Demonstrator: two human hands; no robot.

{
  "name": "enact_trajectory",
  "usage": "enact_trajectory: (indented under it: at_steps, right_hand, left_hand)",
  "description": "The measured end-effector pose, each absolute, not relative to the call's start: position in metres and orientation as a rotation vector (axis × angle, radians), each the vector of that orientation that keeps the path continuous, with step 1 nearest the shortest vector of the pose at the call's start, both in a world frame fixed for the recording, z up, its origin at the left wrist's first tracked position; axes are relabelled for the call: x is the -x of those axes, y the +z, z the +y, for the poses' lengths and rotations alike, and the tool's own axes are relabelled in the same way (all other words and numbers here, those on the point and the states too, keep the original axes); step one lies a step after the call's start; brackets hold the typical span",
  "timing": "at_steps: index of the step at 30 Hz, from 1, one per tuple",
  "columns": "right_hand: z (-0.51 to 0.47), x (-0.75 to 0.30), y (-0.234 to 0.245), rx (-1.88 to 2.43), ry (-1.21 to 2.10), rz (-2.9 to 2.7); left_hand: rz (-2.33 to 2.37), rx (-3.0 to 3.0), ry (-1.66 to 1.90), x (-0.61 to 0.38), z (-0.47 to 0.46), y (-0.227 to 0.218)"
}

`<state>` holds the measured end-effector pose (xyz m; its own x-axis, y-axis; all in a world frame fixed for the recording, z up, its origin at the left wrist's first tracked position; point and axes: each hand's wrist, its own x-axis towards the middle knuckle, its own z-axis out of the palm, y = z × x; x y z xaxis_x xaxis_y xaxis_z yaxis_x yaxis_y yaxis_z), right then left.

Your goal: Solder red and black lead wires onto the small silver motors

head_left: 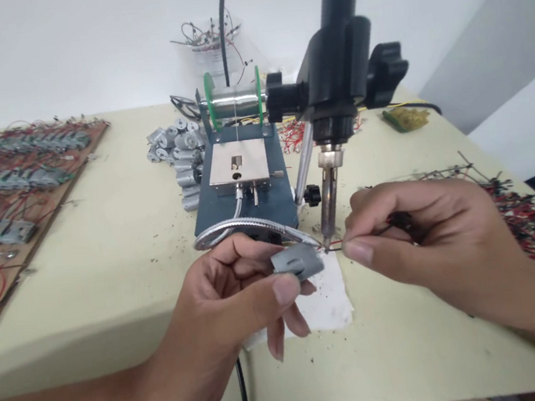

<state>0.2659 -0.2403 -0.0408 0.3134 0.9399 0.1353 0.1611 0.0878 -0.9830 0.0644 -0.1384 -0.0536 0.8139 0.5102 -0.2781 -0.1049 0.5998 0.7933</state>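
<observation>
Left hand (219,320) is pinching a grey DC motor (297,262) just left of the soldering iron (329,198) tip, long axis running roughly sideways. Right hand (433,243) is gripping a wire (336,244) tightly, right of the tip. A paper towel (324,302) is lying below the iron, a blue solder feeder (241,191) is standing behind-left, and open bench (105,250) is stretching further left.

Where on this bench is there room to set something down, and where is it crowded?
The widest stretch of pale tabletop runs between the wooden board of wired motors and the blue soldering stand. Another strip lies in front, right of the white paper. It is crowded at the soldering iron tip, between the left hand and right hand.
</observation>
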Motion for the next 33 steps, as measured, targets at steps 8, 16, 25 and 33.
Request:
enact_trajectory:
  at_steps: [8,16,25,33]
  right_hand:
    - [-0.24,-0.268,-0.042,1.407,0.784,-1.155]
    - [-0.241,-0.268,-0.043,1.438,0.766,-1.152]
    - [-0.246,-0.271,-0.044,1.462,0.778,-1.254]
    - [-0.247,-0.299,-0.035,1.528,0.983,-1.458]
  left_hand:
    - [0.58,-0.869,0.375,-0.067,-0.14,-0.052]
    - [0.585,-0.866,0.368,-0.067,-0.14,-0.051]
    - [0.652,-0.869,0.33,-0.066,-0.14,-0.054]
    - [0.687,-0.874,0.291,-0.062,-0.152,-0.062]
